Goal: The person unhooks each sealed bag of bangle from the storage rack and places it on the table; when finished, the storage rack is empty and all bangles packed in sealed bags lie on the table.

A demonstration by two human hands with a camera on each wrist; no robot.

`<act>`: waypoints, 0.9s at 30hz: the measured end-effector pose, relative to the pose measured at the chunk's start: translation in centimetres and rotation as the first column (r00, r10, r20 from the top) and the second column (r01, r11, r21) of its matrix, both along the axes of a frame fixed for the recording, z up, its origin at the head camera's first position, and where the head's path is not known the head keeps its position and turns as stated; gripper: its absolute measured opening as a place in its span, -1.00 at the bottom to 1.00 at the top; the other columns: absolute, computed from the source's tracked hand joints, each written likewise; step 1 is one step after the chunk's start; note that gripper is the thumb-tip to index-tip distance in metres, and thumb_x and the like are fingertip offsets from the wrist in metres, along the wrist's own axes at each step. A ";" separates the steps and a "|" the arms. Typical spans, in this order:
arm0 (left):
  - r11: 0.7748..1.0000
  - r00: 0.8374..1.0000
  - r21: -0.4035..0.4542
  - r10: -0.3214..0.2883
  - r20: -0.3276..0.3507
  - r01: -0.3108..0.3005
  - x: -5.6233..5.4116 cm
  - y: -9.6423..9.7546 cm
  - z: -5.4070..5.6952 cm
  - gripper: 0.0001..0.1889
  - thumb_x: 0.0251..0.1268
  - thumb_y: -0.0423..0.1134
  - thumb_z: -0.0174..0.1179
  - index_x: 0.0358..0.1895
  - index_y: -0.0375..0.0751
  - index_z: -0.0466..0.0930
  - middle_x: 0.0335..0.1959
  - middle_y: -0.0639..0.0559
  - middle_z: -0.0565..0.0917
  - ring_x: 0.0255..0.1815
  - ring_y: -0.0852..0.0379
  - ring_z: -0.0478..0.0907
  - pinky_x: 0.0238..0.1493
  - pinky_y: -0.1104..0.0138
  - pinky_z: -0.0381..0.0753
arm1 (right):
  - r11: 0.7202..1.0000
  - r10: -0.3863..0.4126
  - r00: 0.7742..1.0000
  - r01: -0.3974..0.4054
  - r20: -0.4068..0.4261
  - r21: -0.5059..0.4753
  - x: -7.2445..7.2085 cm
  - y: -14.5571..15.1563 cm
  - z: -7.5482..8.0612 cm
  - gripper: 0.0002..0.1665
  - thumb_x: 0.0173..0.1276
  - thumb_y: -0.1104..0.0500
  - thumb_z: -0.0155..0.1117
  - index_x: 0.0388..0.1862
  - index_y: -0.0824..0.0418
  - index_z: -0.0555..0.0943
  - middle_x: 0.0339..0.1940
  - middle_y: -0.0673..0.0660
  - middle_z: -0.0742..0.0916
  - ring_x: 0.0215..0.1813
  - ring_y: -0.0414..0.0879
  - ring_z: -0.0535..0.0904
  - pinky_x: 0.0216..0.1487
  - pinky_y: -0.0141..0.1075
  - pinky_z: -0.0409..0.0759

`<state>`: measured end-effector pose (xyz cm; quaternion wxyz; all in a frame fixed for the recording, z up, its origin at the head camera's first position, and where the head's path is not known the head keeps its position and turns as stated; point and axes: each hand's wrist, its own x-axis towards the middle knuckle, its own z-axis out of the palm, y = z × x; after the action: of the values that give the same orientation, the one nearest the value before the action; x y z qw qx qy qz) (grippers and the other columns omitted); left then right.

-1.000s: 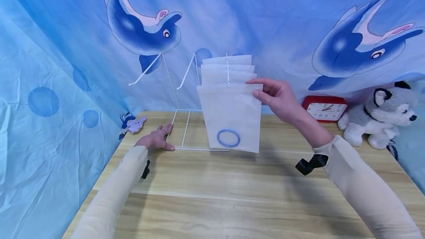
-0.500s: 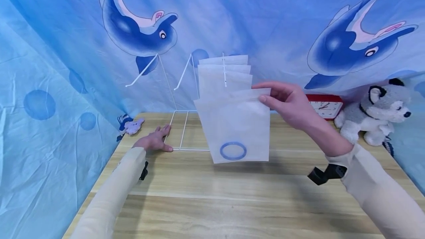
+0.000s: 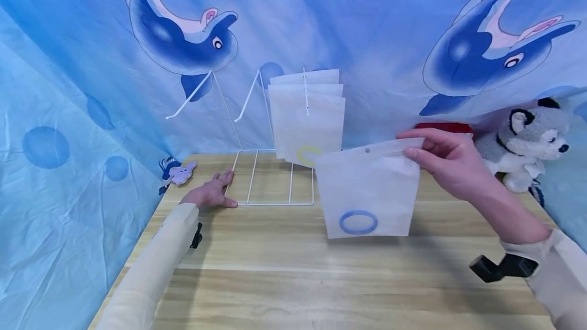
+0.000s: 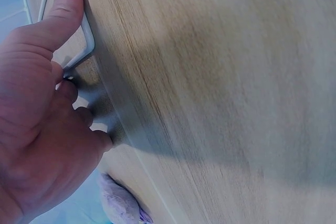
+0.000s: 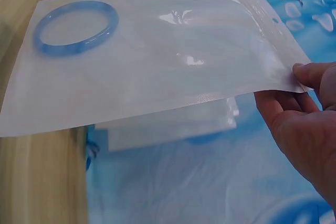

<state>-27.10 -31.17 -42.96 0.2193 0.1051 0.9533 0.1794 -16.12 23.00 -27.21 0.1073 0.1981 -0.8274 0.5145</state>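
My right hand (image 3: 451, 164) pinches the top right corner of a white translucent plastic bag (image 3: 367, 185) between thumb and fingers. A punched hole shows near the bag's top edge, and a blue bangle (image 5: 63, 50) lies inside at the bottom. Several similar bags (image 3: 289, 121) hang on the right prong of a white wire rack (image 3: 275, 204); the front one has a yellow-green ring (image 3: 300, 155) inside, partly covered by the held bag. My left hand (image 3: 210, 193) rests on the left side of the rack's base, fingers spread, its thumb along the front wire in the left wrist view.
The rack's left prong (image 3: 190, 94) and middle prong (image 3: 246, 95) carry nothing. A small purple plush (image 3: 182, 173) sits at the left table edge. A grey husky plush (image 3: 527, 141) and a partly hidden red clock (image 3: 444, 127) stand back right on the wooden table (image 3: 257, 269).
My right hand has drawn the front bag off the right prong and carried it right and toward me, uncovering the bags behind. My left hand has stayed on the rack.
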 end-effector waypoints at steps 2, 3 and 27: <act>1.000 1.000 -0.002 -0.006 -0.006 0.006 -0.2 0.1 0.1 0.17 0.21 0.08 0.40 0.60 -0.33 -0.26 0.61 -0.30 -0.24 0.54 -0.44 -0.41 0.36 -0.41 -0.26 | 1.000 -0.013 1.000 0.014 0.028 -0.025 0.5 1.3 -0.5 -0.64 0.45 0.32 0.27 0.18 0.17 0.67 -0.45 0.08 0.65 -0.51 -0.06 0.41 -0.66 -0.22 0.31; 1.000 1.000 -0.003 -0.008 -0.007 0.008 -0.3 0.2 0.1 0.17 0.21 0.08 0.40 0.60 -0.32 -0.26 0.61 -0.30 -0.24 0.54 -0.44 -0.41 0.35 -0.42 -0.25 | 0.999 -0.016 0.999 0.018 0.039 -0.041 0.7 2.1 -0.8 -0.64 0.45 0.35 0.25 0.18 0.18 0.67 -0.43 0.07 0.66 -0.50 -0.07 0.42 -0.66 -0.22 0.30; 0.999 0.999 -0.013 -0.039 -0.006 0.039 -1.2 1.3 0.2 0.17 0.22 0.11 0.38 0.60 -0.34 -0.27 0.61 -0.31 -0.23 0.54 -0.43 -0.42 0.38 -0.39 -0.24 | 0.839 0.010 0.990 0.069 0.141 -0.539 5.3 18.4 -7.8 -0.57 0.46 0.56 0.00 -0.01 0.22 0.73 -0.30 0.05 0.77 -0.33 -0.21 0.70 -0.49 -0.42 0.65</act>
<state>-28.28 -29.91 -42.75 0.2204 0.1227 0.9529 0.1687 -10.87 41.45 -34.97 0.1092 0.1108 -0.6563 0.7383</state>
